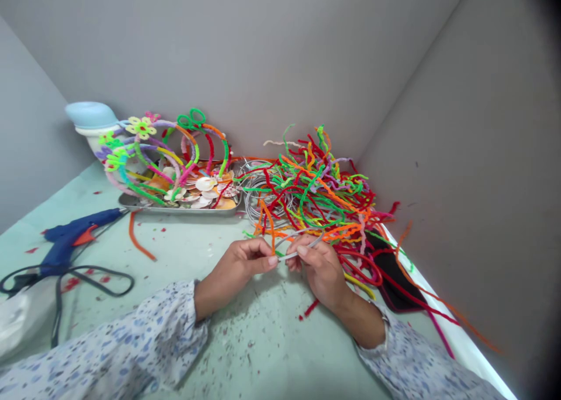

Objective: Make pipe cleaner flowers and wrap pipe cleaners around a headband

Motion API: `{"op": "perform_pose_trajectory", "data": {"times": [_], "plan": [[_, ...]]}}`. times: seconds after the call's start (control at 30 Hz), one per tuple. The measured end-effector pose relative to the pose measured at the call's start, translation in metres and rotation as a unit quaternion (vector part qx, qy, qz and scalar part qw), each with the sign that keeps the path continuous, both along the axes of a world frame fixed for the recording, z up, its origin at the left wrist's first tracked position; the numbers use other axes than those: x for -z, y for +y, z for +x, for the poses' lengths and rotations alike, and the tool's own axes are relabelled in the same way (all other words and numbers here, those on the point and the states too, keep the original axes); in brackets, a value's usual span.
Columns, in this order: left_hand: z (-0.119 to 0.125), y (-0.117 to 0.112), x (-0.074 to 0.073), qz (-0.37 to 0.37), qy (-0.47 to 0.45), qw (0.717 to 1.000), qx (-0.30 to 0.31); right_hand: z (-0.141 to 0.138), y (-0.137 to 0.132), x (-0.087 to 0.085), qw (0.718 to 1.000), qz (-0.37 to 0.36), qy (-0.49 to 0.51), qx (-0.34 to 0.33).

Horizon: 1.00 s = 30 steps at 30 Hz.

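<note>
My left hand (243, 263) and my right hand (318, 265) meet over the pale green table (184, 306). Both pinch a thin grey metal headband (302, 239) between them, with an orange pipe cleaner (268, 222) rising from the left fingertips. Just beyond the hands lies a big tangled heap of coloured pipe cleaners (319, 195).
A metal tray (175, 207) with shells and pipe-cleaner-wrapped headbands (162, 149) stands at the back left. A blue glue gun (72, 239) with its black cable (94, 277) lies at the left. Bare wire headbands (258, 198) sit by the heap. Grey walls close in behind and on the right.
</note>
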<state>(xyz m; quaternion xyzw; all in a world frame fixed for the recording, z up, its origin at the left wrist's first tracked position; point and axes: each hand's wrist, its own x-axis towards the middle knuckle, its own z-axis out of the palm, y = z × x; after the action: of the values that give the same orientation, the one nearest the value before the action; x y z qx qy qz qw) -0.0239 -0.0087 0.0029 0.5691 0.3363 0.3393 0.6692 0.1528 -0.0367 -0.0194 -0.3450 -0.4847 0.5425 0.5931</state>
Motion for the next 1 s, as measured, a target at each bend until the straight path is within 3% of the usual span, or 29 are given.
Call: {"op": "perform_pose_trajectory", "data": {"times": [0.27,0.57,1.0], "plan": [[0.0008,0.0025,0.004,-0.035,-0.013,0.999,0.025,0.0017,-0.001,-0.0005,1.0,-0.005,-0.002,-0.019],[0.001,0.0009,0.0016,0.005,0.028,0.999,0.016,0.0011,0.0001,-0.0008,1.0,-0.004,-0.009,0.028],[0.0017,0.0039,-0.0037,-0.057,0.021,0.997,0.043,0.0006,-0.0036,0.0005,0.999,-0.006,-0.023,-0.022]]}}
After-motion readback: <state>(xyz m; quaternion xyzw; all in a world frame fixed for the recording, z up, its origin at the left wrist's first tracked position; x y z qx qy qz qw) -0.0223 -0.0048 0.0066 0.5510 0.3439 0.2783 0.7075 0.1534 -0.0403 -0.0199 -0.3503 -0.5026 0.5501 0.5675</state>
